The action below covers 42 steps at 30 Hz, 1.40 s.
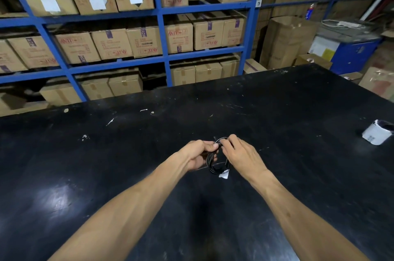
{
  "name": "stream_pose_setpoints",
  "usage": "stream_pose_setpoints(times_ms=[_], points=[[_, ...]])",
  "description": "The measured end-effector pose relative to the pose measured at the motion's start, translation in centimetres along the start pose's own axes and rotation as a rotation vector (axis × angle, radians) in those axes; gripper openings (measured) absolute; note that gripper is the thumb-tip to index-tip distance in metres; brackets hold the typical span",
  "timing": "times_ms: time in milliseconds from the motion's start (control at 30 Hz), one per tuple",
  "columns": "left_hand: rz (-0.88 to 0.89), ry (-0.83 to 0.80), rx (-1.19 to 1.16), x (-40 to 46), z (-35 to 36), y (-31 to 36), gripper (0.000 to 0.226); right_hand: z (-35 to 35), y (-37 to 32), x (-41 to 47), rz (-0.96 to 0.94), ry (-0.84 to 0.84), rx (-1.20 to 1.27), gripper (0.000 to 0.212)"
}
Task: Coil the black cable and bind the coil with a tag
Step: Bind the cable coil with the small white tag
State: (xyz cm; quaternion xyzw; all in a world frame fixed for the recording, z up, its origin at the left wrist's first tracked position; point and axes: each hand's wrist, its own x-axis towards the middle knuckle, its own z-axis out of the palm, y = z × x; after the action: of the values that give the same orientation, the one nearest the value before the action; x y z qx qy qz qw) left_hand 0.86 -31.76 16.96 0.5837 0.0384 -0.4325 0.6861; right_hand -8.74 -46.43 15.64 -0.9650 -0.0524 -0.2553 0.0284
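A small coil of black cable (213, 162) hangs between my two hands just above the black table (106, 164). My left hand (199, 154) grips the coil's left side, fingers curled around the strands. My right hand (238, 154) pinches the top of the coil, where a thin loop and a short cable end stick up. A white tag (224, 175) dangles at the coil's lower edge, under my right hand. How the tag is fixed to the coil is hidden by my fingers.
A white roll of labels (377, 131) lies at the table's right edge. Blue shelving (162, 32) with cardboard boxes stands behind the table's far edge. More boxes and a blue machine (351, 51) stand at the back right. Small white scraps dot the tabletop.
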Motion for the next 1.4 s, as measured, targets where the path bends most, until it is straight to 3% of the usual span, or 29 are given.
stream_pose_setpoints(times_ms=[133, 233, 300, 500, 600, 700, 767, 867, 1100, 1167, 1300, 1400], points=[[0.003, -0.019, 0.021, -0.5, 0.0, 0.5, 0.023, 0.1, 0.3, -0.2, -0.039, -0.040, -0.003, 0.033], [0.032, 0.045, -0.020, -0.6, -0.1, 0.5, 0.023, -0.4, 0.5, 0.1, -0.039, -0.155, 0.000, 0.026], [0.052, 0.102, -0.035, -0.7, -0.2, 0.4, 0.023, -0.4, 1.0, 0.3, -0.087, -0.229, 0.035, 0.033], [0.227, 0.260, 0.232, -0.3, -0.1, -0.3, 0.030, -1.5, 0.6, 2.2, -0.084, -0.269, 0.030, 0.024], [0.269, 0.244, 0.379, -0.5, -0.4, -0.2, 0.041, -2.3, 1.1, 3.4, -0.040, -0.208, 0.126, 0.010], [0.280, 0.204, 0.444, -0.9, -0.6, 0.0, 0.045, -3.0, 1.4, 4.4, -0.098, -0.270, 0.151, 0.007], [0.290, 0.198, 0.412, -0.8, -0.8, 0.0, 0.039, -3.2, 1.3, 4.7, -0.089, -0.319, 0.156, 0.008], [0.304, 0.154, 0.315, -0.6, -0.8, -0.2, 0.026, -2.9, 0.9, 4.7, -0.073, -0.266, 0.170, 0.010], [0.312, 0.191, 0.166, -0.4, 0.1, -0.7, 0.020, -2.0, -0.2, 5.2, 0.370, -0.202, 0.401, 0.029], [0.328, 0.150, 0.209, -0.2, -0.3, -0.7, 0.021, -1.8, -0.3, 5.4, 0.461, -0.205, 0.433, 0.027], [0.367, 0.116, 0.506, 0.1, -1.8, -0.3, 0.038, -2.3, 0.3, 5.7, 0.559, -0.268, 0.381, 0.029], [0.280, 0.072, 0.350, -0.3, -2.7, 0.0, 0.031, -2.6, 1.1, 5.7, 0.665, -0.291, 0.430, 0.031]])
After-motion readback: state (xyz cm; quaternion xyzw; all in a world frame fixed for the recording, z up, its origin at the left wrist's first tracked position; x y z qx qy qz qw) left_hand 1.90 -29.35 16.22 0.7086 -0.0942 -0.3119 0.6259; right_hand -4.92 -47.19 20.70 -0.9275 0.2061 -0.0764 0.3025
